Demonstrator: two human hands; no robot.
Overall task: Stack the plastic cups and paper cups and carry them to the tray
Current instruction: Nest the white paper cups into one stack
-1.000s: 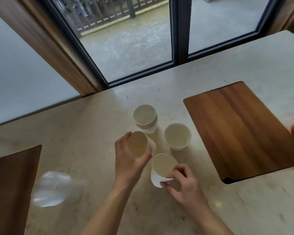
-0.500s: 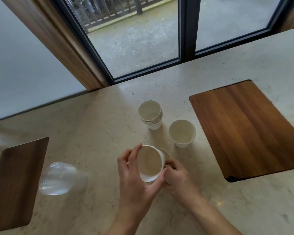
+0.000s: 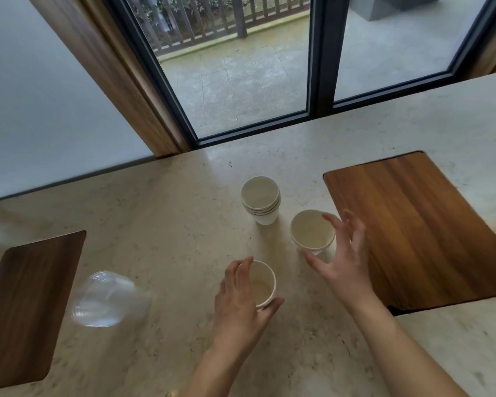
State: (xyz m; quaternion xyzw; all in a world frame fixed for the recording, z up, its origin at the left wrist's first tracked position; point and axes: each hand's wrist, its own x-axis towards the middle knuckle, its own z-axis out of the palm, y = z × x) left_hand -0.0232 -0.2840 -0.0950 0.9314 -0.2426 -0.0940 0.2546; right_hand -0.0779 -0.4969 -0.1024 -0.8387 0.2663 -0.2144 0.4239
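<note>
head view, looking down on a pale stone counter [image 3: 161,213]: the left hand [image 3: 241,305] is wrapped around a paper cup [image 3: 262,283] low in the middle of the frame, fingers on its left wall and thumb curled under its near rim, so it is gripping that cup. the right hand [image 3: 341,259] sits spread wide, fingers splayed and holding nothing, just beside a second paper cup [image 3: 312,230] at centre right, thumb near its base but i can't swear it touches. a nested stack of paper cups [image 3: 260,200] stands just above, at centre. clear plastic cups [image 3: 109,299] lie on their side at lower left, near a dark wooden tray [image 3: 26,305]; a lighter wooden tray [image 3: 413,224] fills the right side.

to my eye the step is taking that second cup to nest it with the held one. i'd close thumb and fingers on opposite walls below the rim, gently, since thin paper buckles, then lift straight and drop it in square, mouth up, keeping the left hand steady.

against half a second ago: then both hands were together low in the frame, pressing one cup into another. now the right hand has let go and moved up and right to the lone cup, while the left keeps the nested pair. the stack and plastic cups sit in the same spots.
</note>
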